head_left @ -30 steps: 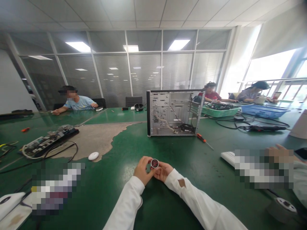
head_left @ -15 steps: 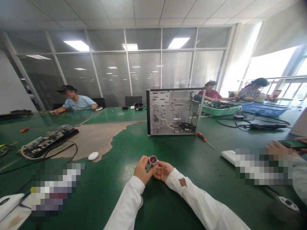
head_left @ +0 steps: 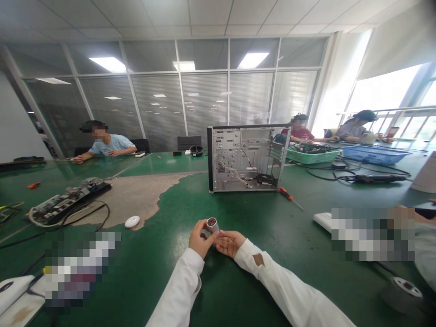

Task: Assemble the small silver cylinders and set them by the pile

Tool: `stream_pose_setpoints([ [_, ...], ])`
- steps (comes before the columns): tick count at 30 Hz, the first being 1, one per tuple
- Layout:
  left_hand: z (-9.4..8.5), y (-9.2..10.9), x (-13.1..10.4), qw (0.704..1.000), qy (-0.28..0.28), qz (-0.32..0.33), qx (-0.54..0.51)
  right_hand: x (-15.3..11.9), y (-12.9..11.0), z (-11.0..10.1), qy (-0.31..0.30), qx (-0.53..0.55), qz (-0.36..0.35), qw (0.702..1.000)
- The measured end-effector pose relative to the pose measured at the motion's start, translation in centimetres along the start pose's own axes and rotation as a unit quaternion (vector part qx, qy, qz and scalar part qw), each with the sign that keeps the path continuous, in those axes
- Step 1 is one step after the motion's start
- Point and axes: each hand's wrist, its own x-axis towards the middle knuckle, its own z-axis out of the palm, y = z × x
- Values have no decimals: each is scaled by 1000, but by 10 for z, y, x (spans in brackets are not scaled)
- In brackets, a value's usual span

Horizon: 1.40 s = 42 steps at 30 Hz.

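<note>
A small silver metal cylinder (head_left: pixel 213 225) is held above the green table, tilted a little to the left. Its round end faces up and shows dark red, uneven stuff inside that is too small to make out. My left hand (head_left: pixel 200 240) has thumb and fingers closed round its left side. My right hand (head_left: pixel 231 244) is at its lower right, palm turned up, fingers curled and thumb and fingertips pinched at the base. Beyond the hands stands an opened computer case (head_left: pixel 248 159), with cables and a black fan inside.
An orange-handled screwdriver (head_left: pixel 286 194) lies right of the case. A white oval object (head_left: pixel 132 221) and a circuit assembly (head_left: pixel 68 200) are on the left. A green basket (head_left: pixel 313 156) and a blue basket (head_left: pixel 376 155) stand back right. Other people sit around the table.
The cylinder has shifted slightly left and tipped, so more of its side shows. The co-worker's hands at the right edge have moved down and right.
</note>
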Motion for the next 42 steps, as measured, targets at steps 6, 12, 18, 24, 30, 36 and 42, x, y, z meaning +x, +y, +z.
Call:
stream_pose_setpoints([
  [6, 4, -11, 2, 997, 52, -46, -16, -2, 0, 3, 20, 40, -35, 998],
  [12, 6, -25, 3, 993, 88, -80, -6, 0, 2, 2, 59, 17, -76, 995],
  [18, 8, -35, 4, 994, 72, -80, -1, 1, 2, 0, 24, -19, -120, 992],
  [24, 3, -24, 1, 998, 14, -64, 9, 8, 7, -4, 27, -121, -225, 966],
  [30, 3, -19, -2, 997, -64, -44, 12, 4, 7, -6, 19, -316, -343, 884],
  [36, 1, -21, -1, 993, -113, 1, 18, -1, 7, -1, 67, -440, -426, 788],
  [42, 0, -24, -1, 991, -125, 12, 52, 7, 8, -8, 102, -475, -407, 774],
])
